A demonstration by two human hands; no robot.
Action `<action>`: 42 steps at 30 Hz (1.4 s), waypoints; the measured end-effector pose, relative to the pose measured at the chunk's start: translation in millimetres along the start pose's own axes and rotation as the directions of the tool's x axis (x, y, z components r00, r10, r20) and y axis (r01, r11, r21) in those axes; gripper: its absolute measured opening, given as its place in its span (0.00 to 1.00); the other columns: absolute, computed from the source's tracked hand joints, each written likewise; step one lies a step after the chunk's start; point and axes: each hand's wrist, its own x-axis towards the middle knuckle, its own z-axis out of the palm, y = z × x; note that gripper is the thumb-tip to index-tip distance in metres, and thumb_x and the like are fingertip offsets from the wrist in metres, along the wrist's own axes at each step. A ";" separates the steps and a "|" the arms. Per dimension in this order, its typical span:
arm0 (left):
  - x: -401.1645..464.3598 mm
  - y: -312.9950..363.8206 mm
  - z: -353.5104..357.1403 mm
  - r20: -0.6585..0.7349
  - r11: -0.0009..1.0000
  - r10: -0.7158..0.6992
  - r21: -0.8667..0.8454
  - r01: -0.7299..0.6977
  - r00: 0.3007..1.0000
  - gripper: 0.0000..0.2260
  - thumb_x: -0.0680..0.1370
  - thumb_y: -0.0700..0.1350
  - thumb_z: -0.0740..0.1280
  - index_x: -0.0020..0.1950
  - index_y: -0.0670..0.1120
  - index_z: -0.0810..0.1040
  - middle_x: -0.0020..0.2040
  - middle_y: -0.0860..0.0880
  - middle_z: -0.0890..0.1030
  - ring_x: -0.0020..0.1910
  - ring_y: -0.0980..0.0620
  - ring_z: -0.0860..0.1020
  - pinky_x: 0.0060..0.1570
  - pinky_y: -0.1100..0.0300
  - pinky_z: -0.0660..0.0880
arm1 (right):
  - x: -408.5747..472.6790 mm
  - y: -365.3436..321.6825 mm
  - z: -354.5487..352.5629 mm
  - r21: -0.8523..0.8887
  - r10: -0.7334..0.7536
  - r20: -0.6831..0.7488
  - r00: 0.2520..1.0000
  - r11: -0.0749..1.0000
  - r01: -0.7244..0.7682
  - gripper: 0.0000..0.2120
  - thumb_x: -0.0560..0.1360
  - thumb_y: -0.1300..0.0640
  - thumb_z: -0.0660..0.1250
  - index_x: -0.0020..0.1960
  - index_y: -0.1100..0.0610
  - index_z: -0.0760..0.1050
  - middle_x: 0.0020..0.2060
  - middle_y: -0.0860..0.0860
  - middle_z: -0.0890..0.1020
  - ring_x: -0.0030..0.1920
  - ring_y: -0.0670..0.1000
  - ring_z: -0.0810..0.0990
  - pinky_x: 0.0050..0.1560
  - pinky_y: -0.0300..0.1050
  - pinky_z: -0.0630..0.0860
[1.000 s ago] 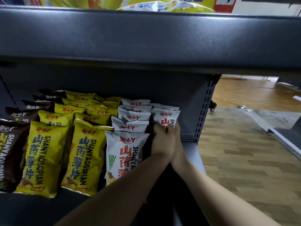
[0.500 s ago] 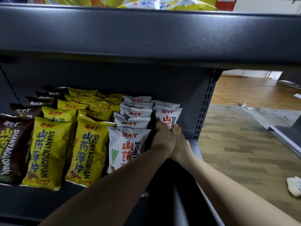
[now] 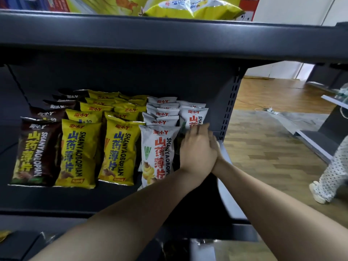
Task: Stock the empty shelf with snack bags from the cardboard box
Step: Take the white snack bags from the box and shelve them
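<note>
The shelf (image 3: 113, 196) was already mostly filled. Taking the front white bag (image 3: 160, 153) as the landmark: to its left stood two rows of yellow bags (image 3: 117, 147), and further left one row of brown bags (image 3: 35, 153), each row going back toward the rear panel. Behind the front white bag there were more white bags in a row. To its right a second white row was started, but only at the back; the white bag at the hands (image 3: 194, 117) was the front one of it, and the shelf floor before it was dark and seemed unfilled. So I judge the work was nearly done, with only this last row on the right to complete.

Both hands were just right of the front white bag. The left hand (image 3: 197, 151) lay on top, fingers stretched forward and touching the lower part of the white bag behind. The right hand (image 3: 216, 146) was almost fully covered by the left one, so I could not tell how its fingers lay or if they held something.

The cardboard box was not clearly seen; something dark at the bottom edge could not be made out. How many bags remained could not be known. The hands hid the lower part of the right white row.
</note>
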 end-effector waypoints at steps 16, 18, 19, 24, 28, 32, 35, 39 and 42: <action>-59.6 -20.8 -75.5 0.137 0.970 0.237 0.013 -0.241 0.962 0.18 0.73 0.36 0.60 0.62 0.45 0.75 0.58 0.43 0.78 0.57 0.42 0.75 0.49 0.52 0.75 | -127.1 -41.0 -47.7 -0.227 -0.148 -0.208 0.967 0.969 0.099 0.14 0.76 0.55 0.60 0.59 0.59 0.77 0.60 0.57 0.76 0.61 0.58 0.73 0.58 0.50 0.72; -68.8 -23.9 -80.0 0.153 0.962 0.270 0.004 -0.273 0.951 0.17 0.73 0.36 0.59 0.60 0.45 0.76 0.57 0.44 0.79 0.56 0.43 0.76 0.49 0.51 0.75 | -145.0 -41.0 -52.5 -0.166 -0.119 -0.255 0.960 0.983 0.078 0.16 0.77 0.52 0.61 0.62 0.56 0.75 0.61 0.56 0.75 0.59 0.57 0.75 0.55 0.46 0.72; -73.4 -25.5 -82.1 0.159 0.959 0.282 -0.006 -0.285 0.946 0.16 0.73 0.36 0.59 0.59 0.44 0.76 0.56 0.45 0.79 0.55 0.44 0.77 0.48 0.50 0.76 | -151.9 -39.3 -52.6 -0.152 -0.111 -0.259 0.959 0.986 0.073 0.16 0.77 0.51 0.61 0.62 0.54 0.74 0.61 0.55 0.74 0.58 0.56 0.76 0.54 0.45 0.72; -105.0 -27.1 -92.8 0.128 0.904 0.421 -0.143 -0.403 0.898 0.15 0.70 0.38 0.56 0.49 0.43 0.79 0.47 0.48 0.82 0.46 0.46 0.80 0.43 0.50 0.77 | -191.5 -33.2 -56.2 -0.102 -0.075 -0.294 0.953 0.994 0.047 0.12 0.76 0.50 0.61 0.56 0.53 0.77 0.56 0.51 0.78 0.55 0.52 0.78 0.55 0.47 0.74; -141.1 -34.8 -92.4 0.178 0.825 0.563 -0.181 -0.535 0.807 0.13 0.70 0.39 0.54 0.42 0.42 0.78 0.40 0.48 0.81 0.39 0.45 0.79 0.34 0.50 0.76 | -228.9 -26.4 -48.7 -0.015 -0.050 -0.269 0.962 0.999 0.048 0.09 0.75 0.53 0.61 0.47 0.53 0.78 0.46 0.48 0.81 0.46 0.50 0.79 0.49 0.48 0.76; -182.6 -49.9 -79.4 0.309 0.830 0.553 -0.117 -0.546 0.774 0.10 0.69 0.42 0.56 0.39 0.44 0.76 0.38 0.47 0.79 0.36 0.42 0.78 0.30 0.57 0.72 | -264.1 -5.6 -30.0 -0.052 -0.080 -0.131 0.988 0.996 0.074 0.10 0.72 0.51 0.58 0.41 0.53 0.76 0.39 0.49 0.81 0.40 0.51 0.79 0.44 0.49 0.76; -205.6 -69.3 -63.7 0.455 0.852 0.478 -0.033 -0.523 0.751 0.11 0.71 0.43 0.56 0.42 0.45 0.79 0.42 0.47 0.82 0.41 0.43 0.81 0.34 0.57 0.74 | -279.5 23.8 -8.9 -0.086 -0.013 0.003 1.000 0.996 0.013 0.13 0.74 0.50 0.57 0.43 0.56 0.76 0.40 0.51 0.80 0.40 0.53 0.78 0.43 0.55 0.76; -228.5 -98.3 -43.4 0.620 0.928 0.259 0.052 -0.368 0.740 0.16 0.73 0.47 0.53 0.48 0.47 0.80 0.49 0.47 0.82 0.48 0.45 0.80 0.43 0.53 0.77 | -287.8 61.2 22.9 -0.177 0.065 0.182 0.981 0.984 -0.032 0.10 0.77 0.51 0.60 0.47 0.55 0.76 0.42 0.51 0.81 0.44 0.53 0.79 0.46 0.54 0.76; -246.8 -121.7 -25.2 0.690 0.954 0.116 0.123 -0.274 0.714 0.14 0.75 0.47 0.54 0.50 0.48 0.78 0.52 0.48 0.80 0.52 0.46 0.78 0.48 0.54 0.74 | -289.4 88.3 45.5 -0.243 0.161 0.270 0.949 0.965 -0.095 0.12 0.77 0.50 0.60 0.45 0.59 0.74 0.40 0.53 0.80 0.43 0.57 0.78 0.44 0.53 0.75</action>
